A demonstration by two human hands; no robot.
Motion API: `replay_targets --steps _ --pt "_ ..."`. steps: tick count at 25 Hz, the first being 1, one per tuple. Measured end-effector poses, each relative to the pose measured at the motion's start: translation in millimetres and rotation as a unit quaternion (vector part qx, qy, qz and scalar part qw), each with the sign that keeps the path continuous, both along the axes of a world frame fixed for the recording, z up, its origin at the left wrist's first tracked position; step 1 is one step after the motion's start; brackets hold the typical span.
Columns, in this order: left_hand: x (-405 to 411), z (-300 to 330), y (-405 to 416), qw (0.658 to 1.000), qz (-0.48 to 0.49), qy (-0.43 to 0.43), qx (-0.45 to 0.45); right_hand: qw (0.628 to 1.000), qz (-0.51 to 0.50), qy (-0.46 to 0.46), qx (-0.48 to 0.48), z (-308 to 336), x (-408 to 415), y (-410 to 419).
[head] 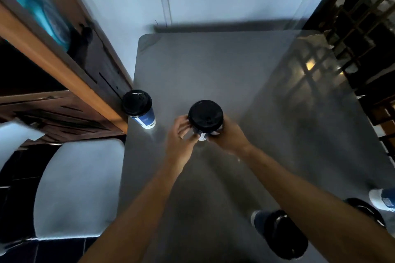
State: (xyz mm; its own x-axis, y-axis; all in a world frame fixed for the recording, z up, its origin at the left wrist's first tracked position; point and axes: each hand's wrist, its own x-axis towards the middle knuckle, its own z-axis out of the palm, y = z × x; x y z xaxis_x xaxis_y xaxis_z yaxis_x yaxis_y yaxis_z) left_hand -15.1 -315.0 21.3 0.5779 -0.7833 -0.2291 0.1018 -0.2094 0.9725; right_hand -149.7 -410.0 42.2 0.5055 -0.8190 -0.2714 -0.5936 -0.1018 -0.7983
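I have the blue paper cup with a black plastic lid [205, 117] near the middle of the grey glossy tabletop [213, 66]. Both hands are curled round its wall, the left hand [181, 135] from one side and the right hand [229, 134] from the other. I judge this to be the gripping step. The next move calls for keeping the cup upright and not squeezing the thin wall. A second lidded blue cup [139, 109] stands well apart at the left edge. I cannot tell whether the held cup's base touches the tabletop, because my fingers and motion blur hide it.
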Motion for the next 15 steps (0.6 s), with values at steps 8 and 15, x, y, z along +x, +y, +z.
replay_targets --steps 8,15 --pt "38.4 -50.1 -40.4 0.999 0.001 -0.003 0.037 0.998 0.05 -0.038 0.014 -38.6 36.2 -54.7" --pt "44.5 -68.4 -50.5 0.999 0.008 0.018 0.042 0.999 0.035 -0.018 0.005 -51.9 49.6 -59.4"
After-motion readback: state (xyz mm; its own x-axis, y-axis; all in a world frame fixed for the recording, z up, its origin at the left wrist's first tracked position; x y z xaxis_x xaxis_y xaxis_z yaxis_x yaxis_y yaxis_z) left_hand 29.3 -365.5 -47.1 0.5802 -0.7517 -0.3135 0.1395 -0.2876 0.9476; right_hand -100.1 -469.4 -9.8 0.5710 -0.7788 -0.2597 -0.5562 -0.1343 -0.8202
